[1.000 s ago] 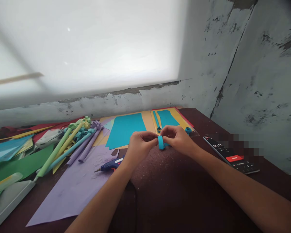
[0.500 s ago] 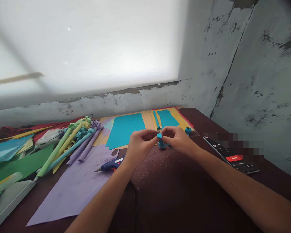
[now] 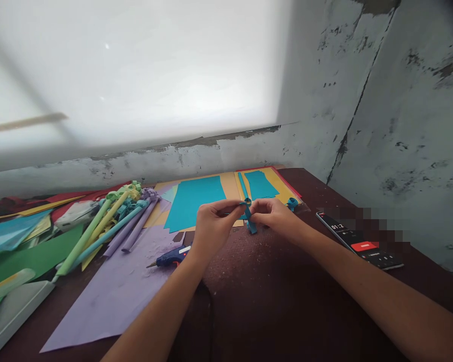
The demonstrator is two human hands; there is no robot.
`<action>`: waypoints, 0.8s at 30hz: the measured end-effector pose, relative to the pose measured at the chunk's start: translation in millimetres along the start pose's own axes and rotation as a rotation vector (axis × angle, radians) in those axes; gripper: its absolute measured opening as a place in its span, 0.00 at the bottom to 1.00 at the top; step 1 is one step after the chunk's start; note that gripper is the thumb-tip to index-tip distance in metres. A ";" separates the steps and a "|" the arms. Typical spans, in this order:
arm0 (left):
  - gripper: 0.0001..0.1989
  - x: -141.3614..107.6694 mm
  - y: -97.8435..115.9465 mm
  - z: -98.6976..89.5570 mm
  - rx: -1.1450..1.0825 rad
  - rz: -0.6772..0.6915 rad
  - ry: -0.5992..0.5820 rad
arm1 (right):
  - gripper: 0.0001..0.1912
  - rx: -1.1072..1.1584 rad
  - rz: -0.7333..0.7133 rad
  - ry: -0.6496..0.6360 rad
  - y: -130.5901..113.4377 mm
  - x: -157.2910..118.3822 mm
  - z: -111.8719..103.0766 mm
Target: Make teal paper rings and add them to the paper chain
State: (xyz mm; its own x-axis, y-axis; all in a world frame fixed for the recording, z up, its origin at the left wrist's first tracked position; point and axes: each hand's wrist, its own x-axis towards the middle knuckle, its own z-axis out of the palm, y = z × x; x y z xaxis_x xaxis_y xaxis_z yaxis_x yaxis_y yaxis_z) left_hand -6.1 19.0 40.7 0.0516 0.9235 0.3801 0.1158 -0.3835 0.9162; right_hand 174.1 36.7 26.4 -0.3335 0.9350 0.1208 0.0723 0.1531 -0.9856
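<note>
Both hands pinch one blue paper strip [image 3: 249,218]: left hand [image 3: 211,226], right hand [image 3: 275,217], above bare table [image 3: 287,301]; phone [image 3: 358,240] lies right, glue gun [image 3: 171,256] left.

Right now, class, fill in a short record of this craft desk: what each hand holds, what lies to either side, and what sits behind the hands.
left hand: pinches one end of the blue strip
right hand: pinches the strip's other side
strip: partly curled, held just above the table
left of hands: glue gun beside the purple sheet; paper tubes further left
right of hands: phone, screen lit
behind hands: blue sheet
</note>
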 end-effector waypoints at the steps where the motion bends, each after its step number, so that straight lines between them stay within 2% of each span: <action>1: 0.08 0.0 0.2 -0.2 -0.001 -0.007 -0.003 | 0.07 0.006 -0.007 -0.011 0.3 0.2 -0.1; 5: 0.08 2.1 -0.8 -1.5 -0.016 -0.060 -0.071 | 0.12 0.012 -0.092 -0.010 1.6 1.0 -1.5; 8: 0.12 4.5 -6.6 -2.4 0.023 -0.113 -0.166 | 0.10 -0.049 -0.108 0.070 2.3 2.1 -4.7; 10: 0.17 4.3 -13.6 -2.7 0.129 -0.133 -0.247 | 0.09 -0.094 -0.102 0.139 2.7 2.7 -7.4; 11: 0.17 3.5 -17.6 -2.5 0.239 -0.123 -0.263 | 0.08 -0.126 -0.107 0.170 2.9 2.8 -8.6; 13: 0.18 0.7 -25.6 -1.6 0.522 0.007 -0.283 | 0.09 -0.222 -0.128 0.215 3.3 2.8 -10.6; 15: 0.22 -2.5 -32.3 0.4 0.689 0.105 -0.333 | 0.09 -0.347 -0.144 0.240 3.7 2.5 -11.9; 19: 0.26 -4.8 -39.9 6.0 0.804 0.125 -0.410 | 0.12 -0.558 -0.182 0.271 5.2 3.1 -13.5; 24: 0.20 -1.2 -43.5 11.8 0.897 0.138 -0.443 | 0.13 -0.656 -0.176 0.263 11.4 5.9 -12.9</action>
State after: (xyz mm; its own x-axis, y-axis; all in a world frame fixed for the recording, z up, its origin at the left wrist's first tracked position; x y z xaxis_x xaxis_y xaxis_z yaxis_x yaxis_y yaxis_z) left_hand 0.5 34.6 -1.1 0.4636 0.8565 0.2267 0.7749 -0.5160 0.3651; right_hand 185.0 48.1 17.4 -0.1607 0.9123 0.3766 0.6146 0.3911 -0.6851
